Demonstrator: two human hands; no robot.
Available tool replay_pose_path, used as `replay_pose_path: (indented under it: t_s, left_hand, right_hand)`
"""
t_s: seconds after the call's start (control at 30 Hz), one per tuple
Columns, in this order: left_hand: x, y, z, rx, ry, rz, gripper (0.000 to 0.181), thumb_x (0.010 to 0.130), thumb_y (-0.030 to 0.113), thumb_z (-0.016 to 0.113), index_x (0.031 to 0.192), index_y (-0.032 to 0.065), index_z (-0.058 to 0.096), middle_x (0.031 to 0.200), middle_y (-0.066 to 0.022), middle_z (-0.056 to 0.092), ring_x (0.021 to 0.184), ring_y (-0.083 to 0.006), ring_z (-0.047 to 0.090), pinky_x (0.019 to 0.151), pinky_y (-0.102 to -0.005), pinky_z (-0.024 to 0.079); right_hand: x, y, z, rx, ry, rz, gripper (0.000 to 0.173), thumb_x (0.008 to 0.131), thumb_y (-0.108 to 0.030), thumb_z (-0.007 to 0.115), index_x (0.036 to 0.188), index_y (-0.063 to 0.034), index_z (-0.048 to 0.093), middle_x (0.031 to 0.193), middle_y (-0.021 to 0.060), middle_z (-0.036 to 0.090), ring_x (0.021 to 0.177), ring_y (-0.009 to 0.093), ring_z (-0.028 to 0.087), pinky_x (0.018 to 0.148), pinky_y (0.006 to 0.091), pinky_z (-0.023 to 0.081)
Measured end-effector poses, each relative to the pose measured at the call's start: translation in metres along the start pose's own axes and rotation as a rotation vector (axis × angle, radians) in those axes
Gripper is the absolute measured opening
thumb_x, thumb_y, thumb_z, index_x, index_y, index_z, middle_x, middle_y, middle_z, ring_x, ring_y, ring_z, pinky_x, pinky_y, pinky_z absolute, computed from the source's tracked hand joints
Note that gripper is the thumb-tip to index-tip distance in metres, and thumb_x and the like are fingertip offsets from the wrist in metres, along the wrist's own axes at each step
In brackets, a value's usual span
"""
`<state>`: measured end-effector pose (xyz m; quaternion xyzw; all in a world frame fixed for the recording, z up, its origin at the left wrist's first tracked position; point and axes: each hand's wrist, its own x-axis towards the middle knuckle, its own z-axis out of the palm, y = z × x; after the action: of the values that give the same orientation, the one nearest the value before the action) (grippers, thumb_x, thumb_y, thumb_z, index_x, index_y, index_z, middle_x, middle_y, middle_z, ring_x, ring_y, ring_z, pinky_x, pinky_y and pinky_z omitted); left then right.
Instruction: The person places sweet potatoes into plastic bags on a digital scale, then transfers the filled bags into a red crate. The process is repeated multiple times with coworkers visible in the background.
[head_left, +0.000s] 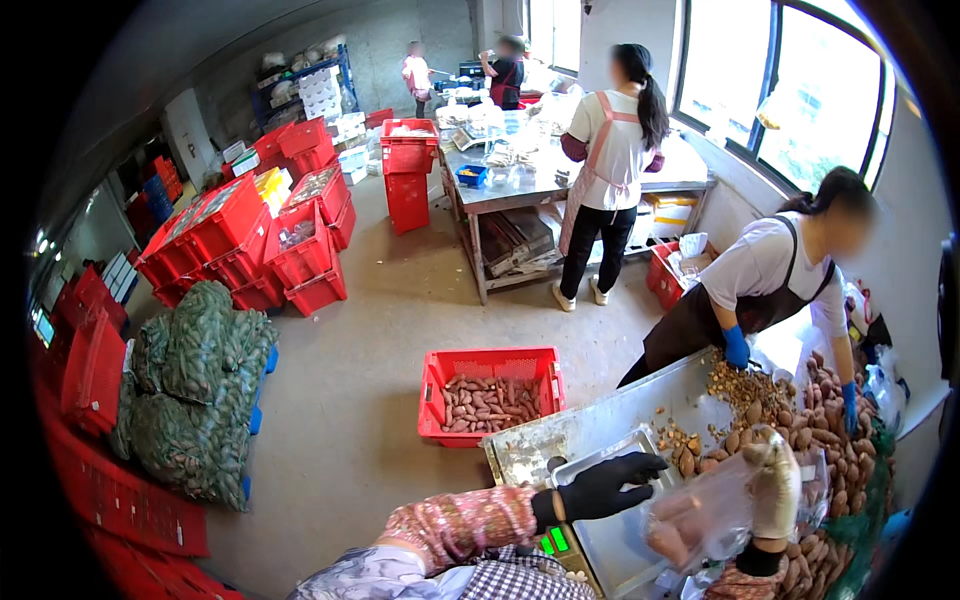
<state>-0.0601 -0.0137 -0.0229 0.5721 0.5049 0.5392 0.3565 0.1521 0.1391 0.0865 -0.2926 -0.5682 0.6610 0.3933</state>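
Note:
My right hand (774, 487), in a cream glove, grips the top of a clear plastic bag (705, 510). Sweet potatoes (675, 534) show through the lower part of the bag. The bag hangs by the right side of a metal tray (607, 551), which rests on a weighing scale (574, 559) with a lit green display. Over the tray's far part is my left hand (611, 487) in a black glove, its fingers apart and nothing in them. Beyond both hands, loose sweet potatoes (817, 431) are heaped on the metal worktable (600, 427).
Across the table a co-worker in blue gloves (737, 349) leans over trimmings (739, 390). A red crate (491, 360) of sweet potatoes stands on the floor beside the table. Green net sacks (202, 390) and stacked red crates (240, 232) are at left. Another person stands at a further table (487, 199).

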Motion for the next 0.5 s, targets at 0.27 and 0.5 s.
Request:
replay_pose_path:
  t_s: [0.27,0.5]
  left_hand:
    - [0.009,-0.008,0.066,0.065,0.024,0.161,0.066,0.084,0.026,0.068,0.137,0.0057,0.037,0.126,-0.0160,0.050,0.095,-0.0213,0.060,0.080,-0.0323,0.050]
    - [-0.031,-0.036,0.027,0.182,0.060,-0.082,0.033,0.083,0.014,0.070,0.111,0.0004,0.061,0.101,-0.0121,0.066,0.092,-0.0201,0.063,0.082,-0.0324,0.048]
  right_hand:
    - [-0.072,0.054,0.056,-0.175,0.082,0.059,0.033,0.088,-0.002,0.058,0.120,0.0056,0.055,0.103,0.0079,0.064,0.094,0.014,0.060,0.084,0.0234,0.045]
    - [-0.107,0.080,0.010,-0.302,0.273,0.149,0.019,0.091,-0.011,0.061,0.105,0.0023,0.064,0.094,0.0046,0.066,0.085,0.010,0.059,0.077,0.0222,0.047]
